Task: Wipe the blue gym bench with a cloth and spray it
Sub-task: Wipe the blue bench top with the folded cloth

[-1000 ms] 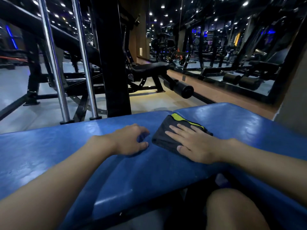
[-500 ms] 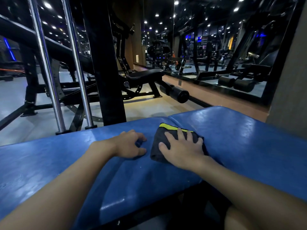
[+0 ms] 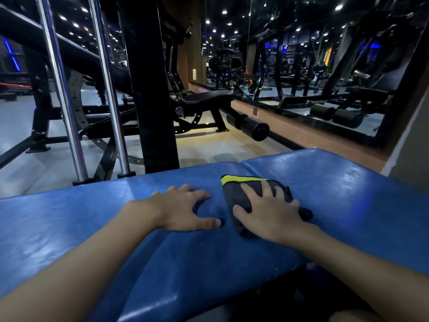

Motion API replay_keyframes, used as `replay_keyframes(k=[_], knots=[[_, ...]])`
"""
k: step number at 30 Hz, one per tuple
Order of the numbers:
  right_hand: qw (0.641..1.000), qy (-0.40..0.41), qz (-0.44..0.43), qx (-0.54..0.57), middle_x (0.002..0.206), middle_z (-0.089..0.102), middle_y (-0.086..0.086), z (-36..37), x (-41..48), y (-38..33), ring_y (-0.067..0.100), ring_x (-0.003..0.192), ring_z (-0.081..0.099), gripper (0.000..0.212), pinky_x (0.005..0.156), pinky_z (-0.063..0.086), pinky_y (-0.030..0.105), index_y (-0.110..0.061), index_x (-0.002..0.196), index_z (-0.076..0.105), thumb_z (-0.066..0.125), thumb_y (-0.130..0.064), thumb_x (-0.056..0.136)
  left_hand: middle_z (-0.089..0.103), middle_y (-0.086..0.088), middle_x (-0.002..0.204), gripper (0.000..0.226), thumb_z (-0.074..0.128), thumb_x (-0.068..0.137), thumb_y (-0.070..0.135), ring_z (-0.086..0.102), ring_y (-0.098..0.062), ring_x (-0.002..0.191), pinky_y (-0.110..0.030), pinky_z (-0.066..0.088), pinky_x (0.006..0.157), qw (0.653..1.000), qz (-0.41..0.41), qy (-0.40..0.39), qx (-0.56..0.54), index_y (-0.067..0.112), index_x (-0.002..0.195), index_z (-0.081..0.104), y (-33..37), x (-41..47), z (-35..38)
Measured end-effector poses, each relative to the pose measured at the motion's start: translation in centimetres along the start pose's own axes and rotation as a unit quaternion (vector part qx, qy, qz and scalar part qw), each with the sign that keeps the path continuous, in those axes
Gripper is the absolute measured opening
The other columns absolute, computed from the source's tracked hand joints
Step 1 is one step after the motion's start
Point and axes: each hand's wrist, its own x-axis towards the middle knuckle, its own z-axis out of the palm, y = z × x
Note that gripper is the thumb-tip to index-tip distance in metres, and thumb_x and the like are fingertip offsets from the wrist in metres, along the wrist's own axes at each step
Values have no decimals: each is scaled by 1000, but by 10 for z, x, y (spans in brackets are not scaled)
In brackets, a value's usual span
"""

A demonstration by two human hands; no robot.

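The blue gym bench (image 3: 336, 196) stretches across the lower half of the head view, its padding worn and shiny. A dark folded cloth (image 3: 239, 194) with a yellow-green edge lies on the bench near its far side. My right hand (image 3: 269, 214) presses flat on the cloth, fingers spread over it. My left hand (image 3: 183, 210) rests on the bare padding just left of the cloth, fingers spread and slightly curled, holding nothing. No spray bottle shows anywhere in view.
Two chrome rails (image 3: 60, 89) and a thick black upright (image 3: 151, 89) of a rack stand right behind the bench. A black bench with roller pads (image 3: 253, 127) sits on the floor beyond. A mirror wall (image 3: 325, 77) runs along the right.
My right hand has turned with the cloth, fingers now pointing away from me, and slid it toward the bench's far edge. My left hand's fingers have spread a little.
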Motion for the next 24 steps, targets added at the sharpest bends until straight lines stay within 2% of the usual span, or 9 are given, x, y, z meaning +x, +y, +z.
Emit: replay_keyframes(k=[3, 7, 11, 16, 20, 24], knots=[[999, 5, -33, 12, 165, 3, 0, -2, 27, 7, 34, 149, 6, 67, 112, 17, 62, -49, 151, 10, 30, -68, 89, 20, 8, 162, 100, 45, 70, 93, 22, -24, 147, -55, 25, 116, 1000, 11, -24, 1, 46, 154, 17, 1, 1, -4], [997, 6, -72, 30, 164, 7, -3, -4, 69, 6, 33, 147, 12, 67, 113, 17, 59, -50, 150, 14, 34, -66, 88, 25, 10, 158, 103, 46, 68, 94, 24, -23, 144, -56, 26, 115, 999, 17, -33, 3, 48, 154, 15, -2, 4, -4], [995, 8, -91, 48, 160, 19, 1, -8, 117, -6, 35, 144, 20, 65, 110, 20, 58, -49, 149, 18, 35, -65, 88, 30, 12, 154, 103, 46, 67, 94, 25, -21, 143, -55, 26, 113, 999, 19, -29, 7, 48, 153, 15, 0, 8, -2], [994, -16, -88, 60, 157, 27, 5, -13, 151, -21, 36, 140, 26, 67, 108, 26, 56, -49, 148, 20, 33, -65, 85, 25, 11, 157, 101, 47, 70, 92, 21, -19, 145, -57, 21, 115, 1000, 14, -28, 3, 48, 154, 13, 1, 5, -1], [994, -38, -90, 56, 162, 16, 2, -12, 142, -15, 37, 144, 21, 69, 109, 25, 59, -51, 149, 15, 32, -66, 84, 22, 8, 161, 101, 48, 71, 91, 18, -20, 148, -58, 18, 116, 1000, 10, -27, -3, 47, 155, 12, 3, 3, -2], [994, -46, -92, 46, 166, -1, -1, -10, 110, -1, 35, 150, 7, 69, 112, 16, 62, -53, 150, 8, 31, -65, 87, 25, 10, 158, 100, 45, 72, 92, 23, -20, 145, -58, 22, 113, 1000, 20, -13, -2, 47, 155, 13, 1, 1, 2]])
